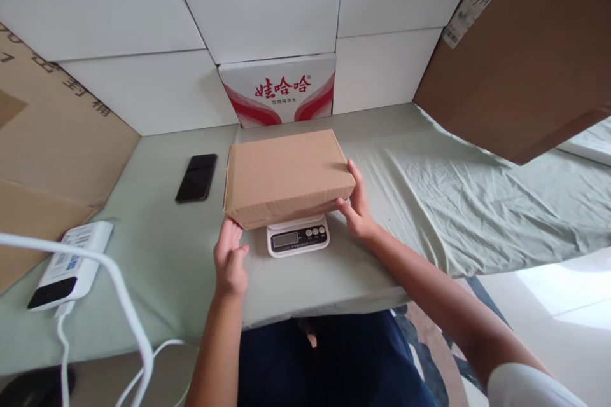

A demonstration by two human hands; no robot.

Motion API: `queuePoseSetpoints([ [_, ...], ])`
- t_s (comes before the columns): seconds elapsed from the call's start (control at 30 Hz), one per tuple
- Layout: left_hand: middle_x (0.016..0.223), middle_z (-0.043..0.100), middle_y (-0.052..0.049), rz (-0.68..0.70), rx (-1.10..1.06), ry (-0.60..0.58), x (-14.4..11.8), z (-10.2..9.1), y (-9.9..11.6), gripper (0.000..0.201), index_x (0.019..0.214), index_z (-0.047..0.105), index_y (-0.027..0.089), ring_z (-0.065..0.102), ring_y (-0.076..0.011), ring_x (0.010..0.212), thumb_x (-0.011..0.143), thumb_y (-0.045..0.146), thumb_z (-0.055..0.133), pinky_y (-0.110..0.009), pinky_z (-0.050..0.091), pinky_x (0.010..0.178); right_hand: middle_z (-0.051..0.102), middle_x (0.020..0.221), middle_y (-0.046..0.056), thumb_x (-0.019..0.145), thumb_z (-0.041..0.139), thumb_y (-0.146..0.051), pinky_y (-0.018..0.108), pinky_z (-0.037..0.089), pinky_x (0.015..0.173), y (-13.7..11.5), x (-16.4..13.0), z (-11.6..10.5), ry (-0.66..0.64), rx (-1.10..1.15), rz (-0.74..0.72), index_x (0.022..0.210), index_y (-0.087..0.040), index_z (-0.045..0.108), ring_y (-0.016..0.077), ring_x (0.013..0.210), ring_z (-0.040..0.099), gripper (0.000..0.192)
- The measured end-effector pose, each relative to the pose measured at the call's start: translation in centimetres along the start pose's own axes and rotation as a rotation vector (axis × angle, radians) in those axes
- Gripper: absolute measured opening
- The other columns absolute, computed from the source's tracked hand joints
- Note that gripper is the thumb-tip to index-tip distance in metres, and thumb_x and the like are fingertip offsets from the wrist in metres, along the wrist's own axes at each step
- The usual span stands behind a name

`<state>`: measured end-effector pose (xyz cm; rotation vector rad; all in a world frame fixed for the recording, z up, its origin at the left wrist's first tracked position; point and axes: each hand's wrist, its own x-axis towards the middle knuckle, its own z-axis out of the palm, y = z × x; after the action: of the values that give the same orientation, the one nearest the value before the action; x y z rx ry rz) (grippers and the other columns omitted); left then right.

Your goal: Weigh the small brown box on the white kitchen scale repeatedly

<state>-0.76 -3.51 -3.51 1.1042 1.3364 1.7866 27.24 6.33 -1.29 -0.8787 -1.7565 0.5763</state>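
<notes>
We have both hands on a closed, plain brown rectangular cardboard box [286, 172], sitting over a white plastic digital scale [298, 240] on the counter [267, 292] with its pale green cloth. Our right hand [356, 206] pinches the near right corner, thumb on the front face, fingers along the side. Our left hand [231, 261] has its fingers tucked at the lower near left corner, thumb standing off; can't tell how firmly it grips. We read the step as positioning the box on the scale. It hides the weighing platform, so can't tell whether it's touching; no digits legible on the grey display. Next move, in our judgement, calls for a level box, centred over the platform, with both hands easing off evenly and the display left uncovered. Black rectangular phone [196, 178] lies to the left, apart from the box.
</notes>
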Motion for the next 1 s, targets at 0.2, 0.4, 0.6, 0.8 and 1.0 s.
queuePoseSetpoints([
  [0.2, 0.156, 0.058, -0.016, 0.005, 0.024, -0.019, 0.0, 0.0, 0.0, 0.086, 0.157, 0.053, 0.016, 0.041, -0.0428, 0.154, 0.071, 0.022, 0.063, -0.059, 0.035, 0.127, 0.041, 0.164, 0.010, 0.099, 0.046, -0.066, 0.065, 0.034, 0.127, -0.1, 0.0, 0.0, 0.014, -0.007, -0.027, 0.168, -0.036, 0.019, 0.0370, 0.154, 0.038, 0.080],
  [0.4, 0.164, 0.051, -0.009, 0.072, -0.015, 0.000, 0.3, 0.5, 1.4, 0.090, 0.159, 0.050, 0.023, 0.042, -0.0347, 0.155, 0.070, 0.015, 0.056, -0.051, 0.033, 0.130, 0.037, 0.164, 0.005, 0.097, 0.044, -0.070, 0.065, 0.043, 0.119, -0.1, 0.1, 0.0, 0.102, 0.076, -0.029, 0.166, -0.048, 0.017, 0.0361, 0.146, 0.048, 0.077],
  [0.6, 0.168, 0.045, -0.006, 0.107, -0.034, -0.006, 0.6, 0.9, 2.2, 0.092, 0.160, 0.048, 0.025, 0.037, -0.0319, 0.158, 0.069, 0.013, 0.053, -0.049, 0.031, 0.131, 0.041, 0.158, 0.008, 0.094, 0.035, -0.077, 0.063, 0.046, 0.117, 0.3, 0.5, 0.0, 0.167, 0.050, 0.046, 0.166, -0.045, 0.015, 0.0366, 0.143, 0.050, 0.081],
  [0.8, 0.167, 0.047, -0.006, 0.096, -0.086, -0.002, 0.7, 0.8, 2.0, 0.089, 0.158, 0.053, 0.025, 0.038, -0.0321, 0.158, 0.070, 0.012, 0.054, -0.048, 0.033, 0.130, 0.045, 0.155, 0.007, 0.095, 0.034, -0.075, 0.062, 0.047, 0.116, 0.1, 0.6, 0.0, 0.150, 0.065, 0.039, 0.164, -0.045, 0.021, 0.0358, 0.141, 0.052, 0.076],
  [1.0, 0.160, 0.056, -0.010, 0.049, -0.061, 0.037, 0.6, 0.9, 1.8, 0.086, 0.156, 0.055, 0.020, 0.047, -0.0324, 0.153, 0.070, 0.015, 0.055, -0.047, 0.037, 0.128, 0.046, 0.158, 0.006, 0.097, 0.037, -0.073, 0.064, 0.041, 0.121, 0.0, 0.3, -0.1, 0.129, 0.055, 0.028, 0.163, -0.044, 0.028, 0.0369, 0.148, 0.045, 0.073],
])
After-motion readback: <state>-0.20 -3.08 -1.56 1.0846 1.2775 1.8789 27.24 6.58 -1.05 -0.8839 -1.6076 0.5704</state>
